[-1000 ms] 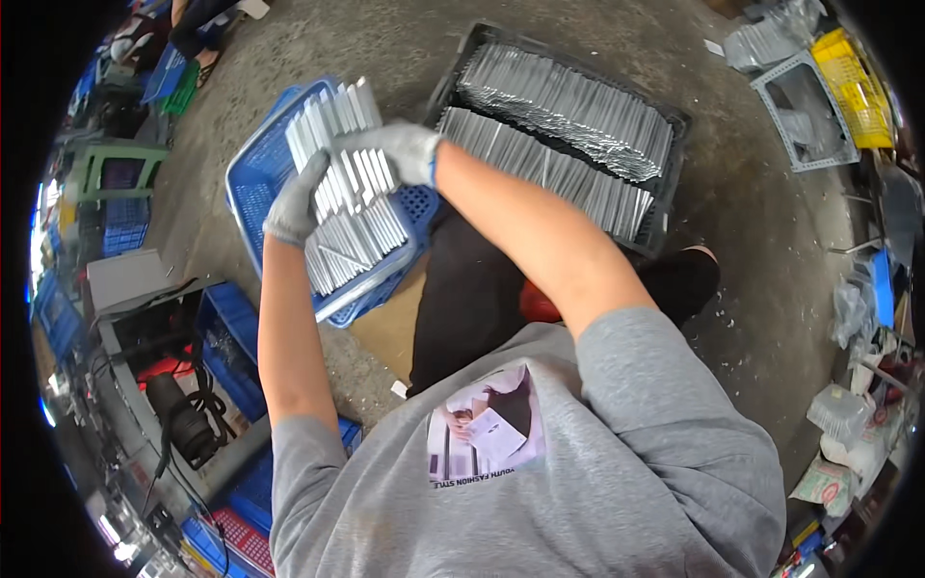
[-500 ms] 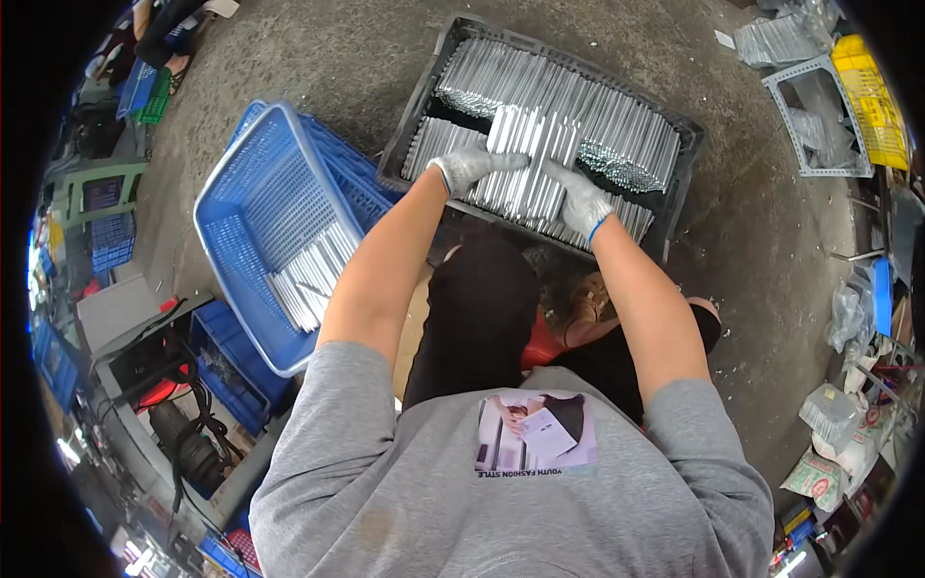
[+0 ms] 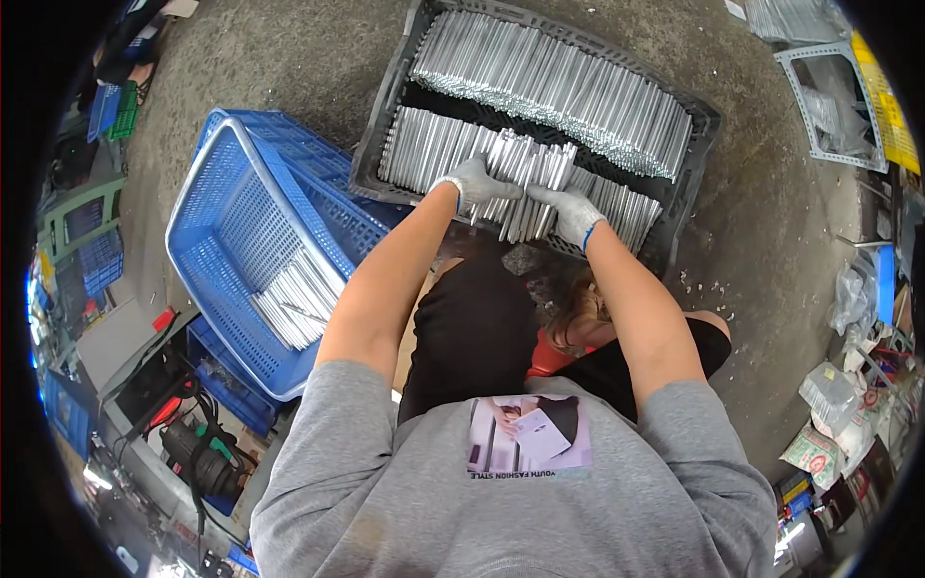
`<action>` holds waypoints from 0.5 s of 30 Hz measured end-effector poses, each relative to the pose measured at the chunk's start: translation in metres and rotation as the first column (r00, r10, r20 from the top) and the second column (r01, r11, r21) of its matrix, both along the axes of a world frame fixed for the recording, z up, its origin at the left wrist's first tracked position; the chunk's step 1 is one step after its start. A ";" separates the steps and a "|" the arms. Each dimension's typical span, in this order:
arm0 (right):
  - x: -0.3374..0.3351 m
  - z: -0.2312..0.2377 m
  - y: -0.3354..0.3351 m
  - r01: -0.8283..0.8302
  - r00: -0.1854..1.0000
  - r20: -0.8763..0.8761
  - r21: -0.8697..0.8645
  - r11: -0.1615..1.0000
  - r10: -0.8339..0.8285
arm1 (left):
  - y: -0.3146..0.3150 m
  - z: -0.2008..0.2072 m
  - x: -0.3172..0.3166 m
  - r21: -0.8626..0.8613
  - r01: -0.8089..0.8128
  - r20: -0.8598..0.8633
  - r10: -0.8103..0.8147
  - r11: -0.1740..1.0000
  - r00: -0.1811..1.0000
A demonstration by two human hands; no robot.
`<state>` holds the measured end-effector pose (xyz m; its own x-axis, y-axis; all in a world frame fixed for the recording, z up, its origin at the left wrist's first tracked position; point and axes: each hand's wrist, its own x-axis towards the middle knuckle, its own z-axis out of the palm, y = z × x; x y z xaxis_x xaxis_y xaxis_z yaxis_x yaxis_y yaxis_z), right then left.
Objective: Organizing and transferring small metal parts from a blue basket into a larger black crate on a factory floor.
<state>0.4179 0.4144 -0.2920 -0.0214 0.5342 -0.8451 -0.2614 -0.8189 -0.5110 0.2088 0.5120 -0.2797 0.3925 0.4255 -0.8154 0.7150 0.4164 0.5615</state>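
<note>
My left hand (image 3: 472,185) and my right hand (image 3: 572,213), both in whitish knitted gloves, press in from either side on a bundle of silvery metal rods (image 3: 521,173). The thumbs lie over the top of the bundle and point toward each other; the other fingers are partly hidden. The bundle sits raised over the near row of similar rods (image 3: 424,146) in a black plastic crate (image 3: 371,144), its near ends at the crate's near rim. A longer far row of rods (image 3: 559,89) fills the far side, with a dark gap between the rows.
Left of the crate, a blue plastic basket (image 3: 200,236) holds loose rods (image 3: 294,306) and rests against other blue baskets (image 3: 332,197). A grey metal frame (image 3: 819,154) lies at the far right. Cables and machinery (image 3: 207,458) stand at the lower left.
Both hands have drawn the bundle toward me, off the gap between the rows and over the near row. The gap and the whole far row now show. The view has shifted slightly.
</note>
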 end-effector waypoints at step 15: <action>0.003 0.024 -0.016 0.033 0.847 0.532 -0.078 0.996 0.014 | -0.027 0.005 0.017 0.372 0.357 -0.437 -0.178 0.857 0.882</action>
<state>0.4207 0.3982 -0.2682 0.4478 0.4613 -0.7660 0.0232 -0.8624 -0.5058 0.2256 0.4846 -0.2748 0.2466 0.6898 -0.6807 0.9523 -0.0422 0.3022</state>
